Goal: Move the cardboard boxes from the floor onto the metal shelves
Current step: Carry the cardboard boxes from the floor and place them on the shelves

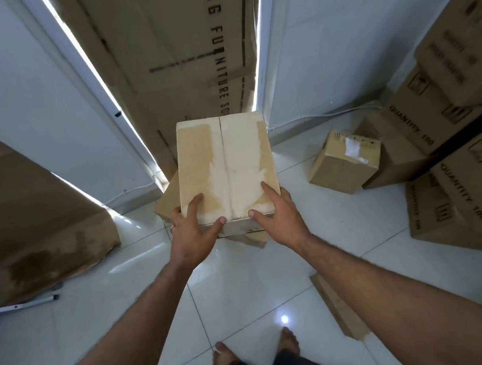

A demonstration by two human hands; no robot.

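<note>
The cardboard box (225,166) sits at centre, apparently atop another box (166,201) on the tiled floor (246,295), in front of a tall flat carton (177,54) leaning against the wall. Its panels look stiff, the top seam closed, with a pale torn patch where tape came away; weight is judged moderate. The best hold is at the near corners, fingers under the bottom edge. The left hand (192,230) grips the near-left corner, thumb on the top face, fingers wrapped round the side. The right hand (279,214) clasps the near-right corner likewise. No metal shelves are in view.
</note>
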